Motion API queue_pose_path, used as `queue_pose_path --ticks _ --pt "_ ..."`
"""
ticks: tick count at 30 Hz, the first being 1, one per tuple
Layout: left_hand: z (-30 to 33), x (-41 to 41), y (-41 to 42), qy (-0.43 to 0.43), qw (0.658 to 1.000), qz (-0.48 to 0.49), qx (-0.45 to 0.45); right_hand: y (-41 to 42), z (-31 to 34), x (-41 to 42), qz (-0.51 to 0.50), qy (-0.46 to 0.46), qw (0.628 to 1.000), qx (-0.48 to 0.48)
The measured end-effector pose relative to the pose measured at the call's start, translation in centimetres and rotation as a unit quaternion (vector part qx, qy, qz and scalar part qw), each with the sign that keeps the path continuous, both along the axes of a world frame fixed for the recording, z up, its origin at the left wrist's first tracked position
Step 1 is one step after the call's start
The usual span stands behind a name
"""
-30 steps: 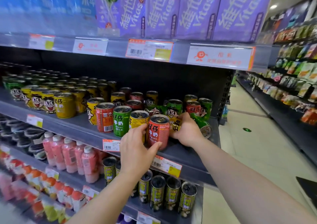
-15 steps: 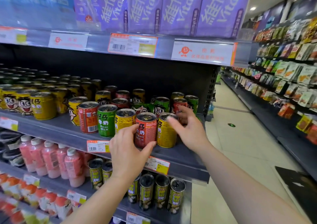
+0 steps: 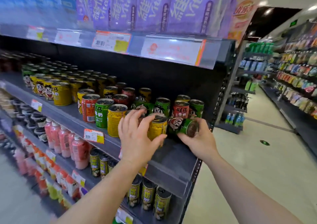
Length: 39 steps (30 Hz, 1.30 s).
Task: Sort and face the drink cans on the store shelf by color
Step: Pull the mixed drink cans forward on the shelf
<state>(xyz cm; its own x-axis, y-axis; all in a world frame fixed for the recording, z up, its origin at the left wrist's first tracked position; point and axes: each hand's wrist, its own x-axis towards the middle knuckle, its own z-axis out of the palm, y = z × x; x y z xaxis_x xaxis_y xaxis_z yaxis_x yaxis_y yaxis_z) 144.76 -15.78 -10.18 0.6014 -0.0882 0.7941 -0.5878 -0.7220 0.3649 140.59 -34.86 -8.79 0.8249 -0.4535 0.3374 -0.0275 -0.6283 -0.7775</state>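
**Sideways green can at the shelf's right end**

Leftmost along the shelf (image 3: 173, 162) front edge stand a red can (image 3: 88, 109), an upright green can (image 3: 103, 114) and a yellow can (image 3: 115, 120); the left hand (image 3: 137, 138) rests spread, fingers straight, against a second yellow can (image 3: 157, 127); just right, near the shelf's right edge, the right hand (image 3: 199, 140) grips a tipped green can (image 3: 184, 126), long axis roughly level, end toward the camera, cartoon face showing; likely it needs standing upright among the greens.

On the shelf (image 3: 173, 157), a tipped can (image 3: 182, 126) lies right of an upright can (image 3: 157, 127), more cans (image 3: 171, 106) behind.
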Motion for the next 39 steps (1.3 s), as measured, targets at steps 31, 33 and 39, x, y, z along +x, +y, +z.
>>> queue_pose_path --ticks 31,33,39 --pt "-0.6 -2.0 -0.3 0.094 0.995 -0.021 -0.005 -2.6 1.7 2.2 0.529 0.149 0.833 0.065" --pt "-0.5 -1.9 -0.3 0.098 0.995 -0.01 -0.016 -2.8 1.5 2.8 0.541 0.143 0.827 0.057" --pt "0.6 -0.6 -0.3 0.165 0.978 0.009 -0.131 -4.0 1.6 4.3 0.589 0.136 0.797 0.006"
